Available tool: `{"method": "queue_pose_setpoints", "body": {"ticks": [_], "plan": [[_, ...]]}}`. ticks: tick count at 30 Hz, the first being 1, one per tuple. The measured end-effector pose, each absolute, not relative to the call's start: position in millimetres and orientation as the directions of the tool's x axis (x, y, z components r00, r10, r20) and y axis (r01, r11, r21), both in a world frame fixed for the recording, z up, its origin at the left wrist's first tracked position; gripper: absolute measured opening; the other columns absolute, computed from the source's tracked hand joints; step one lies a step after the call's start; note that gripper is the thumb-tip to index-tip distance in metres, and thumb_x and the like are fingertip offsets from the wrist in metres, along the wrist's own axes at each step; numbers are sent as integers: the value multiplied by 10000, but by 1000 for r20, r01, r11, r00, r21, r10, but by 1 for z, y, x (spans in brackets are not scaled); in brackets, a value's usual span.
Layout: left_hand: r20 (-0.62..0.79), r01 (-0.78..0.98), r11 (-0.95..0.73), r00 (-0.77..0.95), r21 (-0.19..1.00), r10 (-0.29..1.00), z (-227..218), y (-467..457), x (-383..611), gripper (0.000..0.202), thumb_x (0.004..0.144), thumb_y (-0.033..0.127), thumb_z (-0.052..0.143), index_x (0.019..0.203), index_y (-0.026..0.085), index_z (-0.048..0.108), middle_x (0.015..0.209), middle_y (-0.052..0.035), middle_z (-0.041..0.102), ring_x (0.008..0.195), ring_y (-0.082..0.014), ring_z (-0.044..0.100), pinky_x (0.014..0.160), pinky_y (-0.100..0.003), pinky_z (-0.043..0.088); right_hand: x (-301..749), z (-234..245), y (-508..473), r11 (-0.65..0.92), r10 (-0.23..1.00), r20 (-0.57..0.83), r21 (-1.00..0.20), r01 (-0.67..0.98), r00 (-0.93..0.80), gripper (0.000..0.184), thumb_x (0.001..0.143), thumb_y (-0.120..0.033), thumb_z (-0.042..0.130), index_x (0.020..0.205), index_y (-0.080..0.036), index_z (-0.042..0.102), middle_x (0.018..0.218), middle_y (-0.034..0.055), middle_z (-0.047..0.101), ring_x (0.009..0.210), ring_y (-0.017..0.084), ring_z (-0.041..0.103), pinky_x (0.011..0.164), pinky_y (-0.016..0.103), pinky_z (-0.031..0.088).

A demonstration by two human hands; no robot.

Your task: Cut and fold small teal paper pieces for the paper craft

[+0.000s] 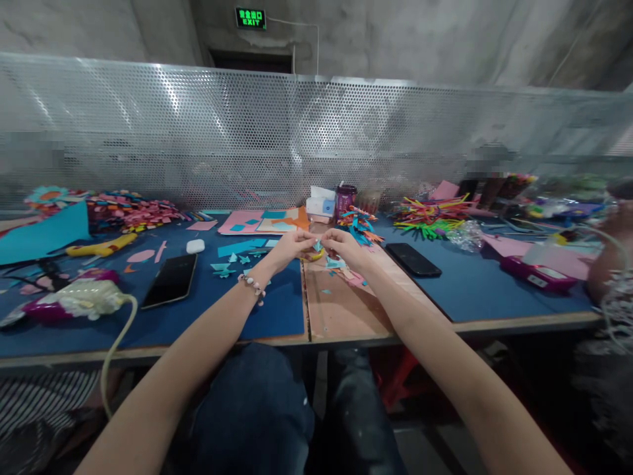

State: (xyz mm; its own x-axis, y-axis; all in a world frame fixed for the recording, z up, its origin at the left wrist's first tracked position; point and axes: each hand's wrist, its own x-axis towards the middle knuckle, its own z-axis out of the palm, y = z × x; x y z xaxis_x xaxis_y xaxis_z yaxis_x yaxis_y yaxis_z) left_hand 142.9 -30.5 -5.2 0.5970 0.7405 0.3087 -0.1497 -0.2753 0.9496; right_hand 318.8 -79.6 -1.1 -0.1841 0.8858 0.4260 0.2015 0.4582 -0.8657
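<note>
My left hand (293, 248) and my right hand (345, 247) meet over the middle of the table, fingers pinched together. Between their fingertips is a small light blue paper piece (317, 245), mostly covered by the fingers, so its exact shape is unclear. Just below it shows a yellow curved item (313, 256), its kind hard to make out. Blue and pink paper scraps (352, 276) lie under my right hand. Left of my left wrist are several cut blue paper pieces (225, 269), some star-like, near a blue paper strip (241, 247).
Phones lie at the left (171, 280) and right (413, 259). A corded glue gun (82, 297) is far left, near yellow scissors-like handles (101, 247). Behind my hands are coloured sheets (242, 221), a tissue pack (321, 203) and a purple cup (345, 200). A perforated metal screen (247, 125) closes the back.
</note>
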Motion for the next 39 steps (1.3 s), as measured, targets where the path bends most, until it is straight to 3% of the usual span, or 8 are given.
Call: {"method": "queue_pose_setpoints", "body": {"ticks": [20,39], "plan": [[303,-185,-240,607,953,735,-7,-30,141,360,696,402,691,885,112,593,813,-64,607,727,-146,617,652,-286,504,318,0,-81,504,863,475,-825,256,-168,222,748,-387,567,791,-171,544,607,-49,455,487,67,388,453,211,284],[301,-182,-240,594,954,746,-8,-30,143,361,675,390,712,873,114,592,802,-66,624,720,-151,626,640,-284,500,313,2,-79,524,851,508,-797,300,-135,143,709,-300,552,742,-166,518,617,-39,471,536,79,403,493,212,313]]}}
